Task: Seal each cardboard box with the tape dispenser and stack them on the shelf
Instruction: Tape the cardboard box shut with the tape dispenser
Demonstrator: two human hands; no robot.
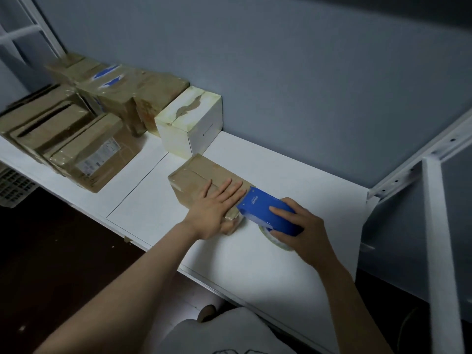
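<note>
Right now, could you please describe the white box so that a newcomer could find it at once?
Look along the white shelf by the grey wall. The white box stands beyond the flat box under the left hand. Its neighbours are all brown.

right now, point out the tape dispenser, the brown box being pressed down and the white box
tape dispenser (258,208), head view, blue top
brown box (194,173), head view, taped top
white box (204,131), head view, right side face
</note>
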